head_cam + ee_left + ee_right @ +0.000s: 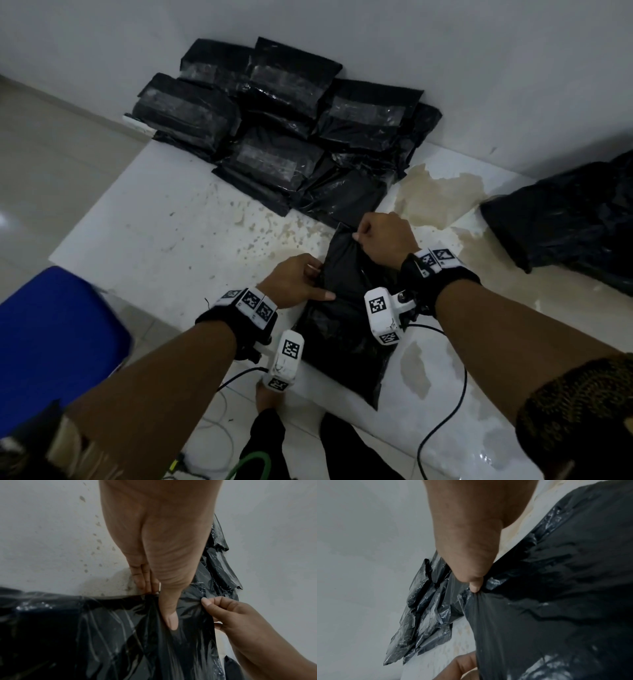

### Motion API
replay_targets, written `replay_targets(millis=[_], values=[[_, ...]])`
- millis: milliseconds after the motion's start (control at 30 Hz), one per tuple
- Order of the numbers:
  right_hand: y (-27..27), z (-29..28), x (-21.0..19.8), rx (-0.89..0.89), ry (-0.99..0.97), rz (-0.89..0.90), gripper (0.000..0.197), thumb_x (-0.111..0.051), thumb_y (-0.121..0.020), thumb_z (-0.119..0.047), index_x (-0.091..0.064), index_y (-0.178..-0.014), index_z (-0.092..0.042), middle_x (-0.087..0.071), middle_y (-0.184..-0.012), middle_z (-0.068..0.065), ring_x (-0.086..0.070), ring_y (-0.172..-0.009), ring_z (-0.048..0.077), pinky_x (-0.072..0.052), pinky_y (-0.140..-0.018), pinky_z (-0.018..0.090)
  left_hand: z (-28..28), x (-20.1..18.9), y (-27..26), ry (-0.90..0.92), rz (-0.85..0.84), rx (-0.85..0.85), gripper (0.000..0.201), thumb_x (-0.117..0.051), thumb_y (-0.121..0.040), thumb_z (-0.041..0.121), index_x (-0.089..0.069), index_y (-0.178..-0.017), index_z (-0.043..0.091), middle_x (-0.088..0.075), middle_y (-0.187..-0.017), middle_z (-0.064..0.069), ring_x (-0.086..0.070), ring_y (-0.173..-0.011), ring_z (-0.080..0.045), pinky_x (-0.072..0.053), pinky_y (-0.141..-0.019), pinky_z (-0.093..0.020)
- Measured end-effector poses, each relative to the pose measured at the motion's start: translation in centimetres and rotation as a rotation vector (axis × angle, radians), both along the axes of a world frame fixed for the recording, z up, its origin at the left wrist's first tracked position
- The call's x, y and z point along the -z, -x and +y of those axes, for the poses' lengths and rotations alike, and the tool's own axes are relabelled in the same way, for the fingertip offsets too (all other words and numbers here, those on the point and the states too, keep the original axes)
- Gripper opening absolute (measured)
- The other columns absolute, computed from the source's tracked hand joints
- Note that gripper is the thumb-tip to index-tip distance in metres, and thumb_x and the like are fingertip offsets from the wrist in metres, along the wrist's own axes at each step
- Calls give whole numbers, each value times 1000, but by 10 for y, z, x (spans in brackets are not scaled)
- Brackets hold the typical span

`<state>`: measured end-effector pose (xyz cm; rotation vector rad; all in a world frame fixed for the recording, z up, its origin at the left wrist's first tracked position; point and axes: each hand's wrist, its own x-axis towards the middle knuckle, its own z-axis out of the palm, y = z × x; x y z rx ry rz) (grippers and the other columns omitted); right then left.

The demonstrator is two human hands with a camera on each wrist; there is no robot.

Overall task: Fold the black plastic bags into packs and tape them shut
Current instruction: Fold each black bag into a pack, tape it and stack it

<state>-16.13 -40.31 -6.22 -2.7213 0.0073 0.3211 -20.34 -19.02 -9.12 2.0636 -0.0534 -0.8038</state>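
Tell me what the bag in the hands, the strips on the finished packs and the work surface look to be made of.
Black bag: thin glossy plastic film; it wrinkles and glints. Strips on the finished packs: probably clear glossy tape; shiny pale bands over the black. Work surface: hard white board, possibly painted or laminated; yellowed stains and specks mark it.

Bare tiled room (pixel 44 164), taped packs (pixel 281 126) stacked

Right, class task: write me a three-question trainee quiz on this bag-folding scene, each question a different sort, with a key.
1. True or false: the left hand is lifted clear of the black bag.
2. Which part of the bag does the right hand pinch? A) far edge B) near corner C) middle
3. Fill in: the taped packs lie stacked against the ____.

Key: 1 false, its thumb presses the bag and its fingers grip the edge. 2 A. 3 wall.
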Motion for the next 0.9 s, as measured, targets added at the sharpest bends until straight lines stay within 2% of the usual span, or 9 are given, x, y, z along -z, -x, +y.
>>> replay_targets(millis=[200, 267, 400, 467, 567, 667, 767, 833, 900], values=[[11, -8, 7, 43, -206, 14, 20, -58, -97, -35, -58, -89, -16, -66, -86, 6, -60, -84, 27, -44, -71, 36, -5, -1, 0, -17, 30, 107, 47, -89, -67, 33, -64, -104, 19, -71, -99, 4, -67, -96, -14, -53, -93, -33], [19, -15, 7, 175, -311, -56, 20, -56, -98, -34, -57, -97, -15, -66, -90, 5, -58, -82, 22, -40, -70, 32, -9, -2, 0, -46, 29, 107, 38, -82, -74, 45, -67, -97, 19, -71, -95, 5, -66, -95, -13, -53, -91, -30], [48, -40, 4, 592, -383, -248, 33, -57, -94, -45, -54, -107, -15, -67, -98, 5, -63, -89, 24, -43, -74, 32, -16, -4, -5, -132, -69, 43, 48, -65, -85, 56, -69, -84, 8, -71, -85, -4, -67, -88, -18, -51, -82, -32], [69, -54, 5, 761, -332, -182, 41, -55, -92, -53, -50, -107, -15, -67, -99, 7, -63, -94, 28, -37, -74, 31, -21, -6, -7, -153, -132, 41, 51, -64, -87, 54, -70, -81, 4, -70, -81, -9, -66, -84, -21, -49, -77, -30], [95, -67, 9, 822, -253, 76, 64, -50, -87, -70, -47, -113, -12, -64, -107, 10, -61, -102, 34, -39, -75, 33, -31, -8, -15, -167, -158, 55, 43, -66, -85, 54, -73, -80, 11, -71, -79, -1, -66, -83, -15, -47, -70, -25], [111, -72, 15, 877, -197, 230, 93, -49, -73, -85, -48, -122, -6, -64, -117, 15, -62, -104, 36, -46, -79, 35, -42, -12, -24, -213, -180, 102, 48, -69, -86, 47, -64, -74, 1, -68, -77, -13, -64, -79, -25, -48, -74, -35], [125, -70, 20, 905, -251, 257, 98, -49, -59, -93, -67, -97, -3, -73, -86, 11, -70, -78, 30, -58, -73, 37, -50, -13, -30, -248, -198, 143, 37, -72, -86, 35, -57, -68, 7, -66, -79, -14, -63, -82, -29, -48, -77, -36], [132, -62, 20, 902, -434, 257, 74, -66, -68, -77, -72, -75, -3, -72, -68, 9, -71, -63, 26, -61, -65, 40, -49, -8, -34, -255, -185, 173, 29, -71, -87, 33, -58, -72, 11, -65, -81, -9, -62, -86, -29, -49, -78, -36], [139, -52, 18, 937, -657, 246, 49, -79, -76, -51, -71, -69, -3, -71, -67, 10, -70, -63, 26, -61, -62, 38, -46, -2, -36, -226, -168, 210, 24, -68, -88, 33, -62, -87, 11, -66, -92, -8, -63, -92, -29, -51, -84, -42]])
